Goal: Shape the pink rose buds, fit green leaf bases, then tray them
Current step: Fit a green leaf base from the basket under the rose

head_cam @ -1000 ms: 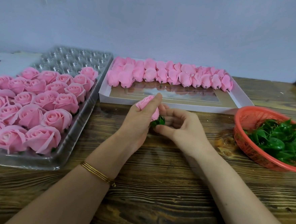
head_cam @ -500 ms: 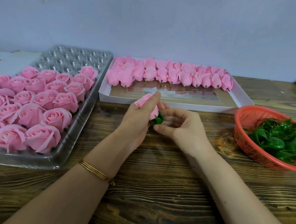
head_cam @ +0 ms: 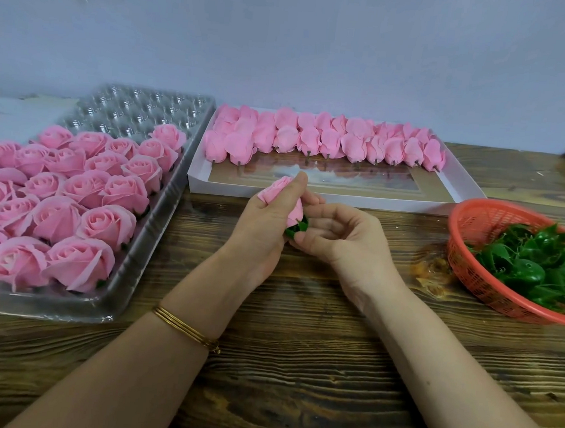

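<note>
Little moved, left hand [head_cam: 259,235] gripping pink rose bud [head_cam: 275,191], right hand [head_cam: 346,240] pinching its green leaf base [head_cam: 299,226]

Bare table [head_cam: 297,365] near; tray [head_cam: 159,238] left, basket [head_cam: 474,227] right.

On the worktop [head_cam: 297,365], a tray [head_cam: 171,212] at left carries shaped roses [head_cam: 80,263] in its near rows. A box [head_cam: 309,197] behind centre holds buds [head_cam: 352,145] along its far side, and a basket [head_cam: 452,245] of leaf bases [head_cam: 532,261] sits right. Before the box, the left hand [head_cam: 259,232] holds one bud [head_cam: 276,190], the right hand [head_cam: 343,238] its leaf base [head_cam: 298,226].
</note>
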The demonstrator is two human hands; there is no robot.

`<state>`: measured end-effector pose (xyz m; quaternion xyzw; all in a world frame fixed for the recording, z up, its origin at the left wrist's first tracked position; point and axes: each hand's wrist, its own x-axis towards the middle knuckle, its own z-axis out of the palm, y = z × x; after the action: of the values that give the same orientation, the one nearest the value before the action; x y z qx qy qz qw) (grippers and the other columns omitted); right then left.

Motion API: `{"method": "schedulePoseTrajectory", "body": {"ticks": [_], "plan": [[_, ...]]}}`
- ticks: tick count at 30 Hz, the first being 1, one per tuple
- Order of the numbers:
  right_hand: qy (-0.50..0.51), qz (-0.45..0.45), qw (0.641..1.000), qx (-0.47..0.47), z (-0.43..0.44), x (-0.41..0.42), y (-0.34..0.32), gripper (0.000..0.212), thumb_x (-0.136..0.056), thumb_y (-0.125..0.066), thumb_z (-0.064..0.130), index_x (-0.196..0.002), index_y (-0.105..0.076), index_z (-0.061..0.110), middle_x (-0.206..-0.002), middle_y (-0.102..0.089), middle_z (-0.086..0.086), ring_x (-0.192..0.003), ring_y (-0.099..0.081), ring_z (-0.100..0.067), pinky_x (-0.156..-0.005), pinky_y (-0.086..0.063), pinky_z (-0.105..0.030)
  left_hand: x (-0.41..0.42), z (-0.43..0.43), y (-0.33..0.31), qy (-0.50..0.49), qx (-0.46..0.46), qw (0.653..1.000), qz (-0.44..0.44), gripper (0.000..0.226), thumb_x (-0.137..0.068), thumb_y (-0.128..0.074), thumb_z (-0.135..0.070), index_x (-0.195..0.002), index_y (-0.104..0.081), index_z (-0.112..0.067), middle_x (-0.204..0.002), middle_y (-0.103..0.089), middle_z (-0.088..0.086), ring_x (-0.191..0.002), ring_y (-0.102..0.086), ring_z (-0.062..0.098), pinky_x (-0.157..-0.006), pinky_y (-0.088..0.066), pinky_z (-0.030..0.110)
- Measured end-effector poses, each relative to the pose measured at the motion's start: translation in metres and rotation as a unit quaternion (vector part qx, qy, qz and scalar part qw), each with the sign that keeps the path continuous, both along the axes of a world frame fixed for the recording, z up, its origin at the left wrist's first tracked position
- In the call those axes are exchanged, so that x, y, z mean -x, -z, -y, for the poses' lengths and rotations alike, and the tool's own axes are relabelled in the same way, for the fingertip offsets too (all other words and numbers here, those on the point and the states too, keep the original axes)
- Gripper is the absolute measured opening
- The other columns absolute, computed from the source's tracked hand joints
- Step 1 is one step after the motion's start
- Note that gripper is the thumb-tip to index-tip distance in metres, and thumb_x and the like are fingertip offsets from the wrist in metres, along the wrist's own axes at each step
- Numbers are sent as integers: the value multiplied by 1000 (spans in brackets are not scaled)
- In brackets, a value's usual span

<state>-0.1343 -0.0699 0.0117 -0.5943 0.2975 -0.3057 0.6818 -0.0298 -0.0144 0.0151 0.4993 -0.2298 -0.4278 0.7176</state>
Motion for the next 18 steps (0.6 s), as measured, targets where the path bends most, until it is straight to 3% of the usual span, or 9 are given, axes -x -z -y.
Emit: {"method": "schedulePoseTrajectory", "body": {"ticks": [2,5,9,12,15,18], "plan": [[16,-6,1000,17,0,0,0,35,-68,-75,-19,-95,-67,1,-91,-73,-18,-80,-70,-20,-83,-59,-33,0,0,0,-5,6,1000,0,39,-100,-54,-30,-66,-65,-13,-79,-72,4,-74,-68,16,-78,-57,35],[19,0,1000,13,0,0,0,35,-66,-76,-19,-92,-67,2,-81,-73,-9,-73,-71,-12,-74,-59,-25,-3,0,0,-11,2,1000,6,38,-100,-53,-32,-69,-64,-13,-81,-71,4,-76,-67,15,-78,-56,34],[7,24,998,-58,2,0,-2,25,-75,-69,-19,-90,-66,2,-72,-71,-7,-78,-71,-22,-81,-60,-36,-5,-1,-1,-10,-6,1000,-1,40,-100,-52,-36,-67,-63,-15,-83,-71,3,-80,-66,15,-76,-54,31],[1,57,991,-120,2,-1,-2,18,-80,-63,-19,-89,-63,-3,-76,-70,-12,-77,-72,-22,-74,-61,-33,-6,-2,-1,-4,3,1000,-5,40,-99,-52,-36,-67,-62,-15,-83,-71,4,-83,-65,17,-79,-56,31],[-6,59,991,-120,0,-1,-2,25,-77,-65,-20,-97,-64,-4,-87,-70,-21,-86,-71,-29,-80,-61,-37,-5,-2,0,-3,6,1000,8,40,-100,-52,-35,-67,-61,-15,-82,-71,3,-77,-66,14,-69,-55,27],[12,29,996,-83,-1,-1,-1,29,-72,-71,-19,-95,-67,-1,-93,-70,-24,-94,-69,-35,-90,-56,-42,-4,0,1,-2,5,1000,17,40,-100,-52,-35,-67,-63,-15,-84,-71,3,-78,-66,15,-72,-56,30]]}}
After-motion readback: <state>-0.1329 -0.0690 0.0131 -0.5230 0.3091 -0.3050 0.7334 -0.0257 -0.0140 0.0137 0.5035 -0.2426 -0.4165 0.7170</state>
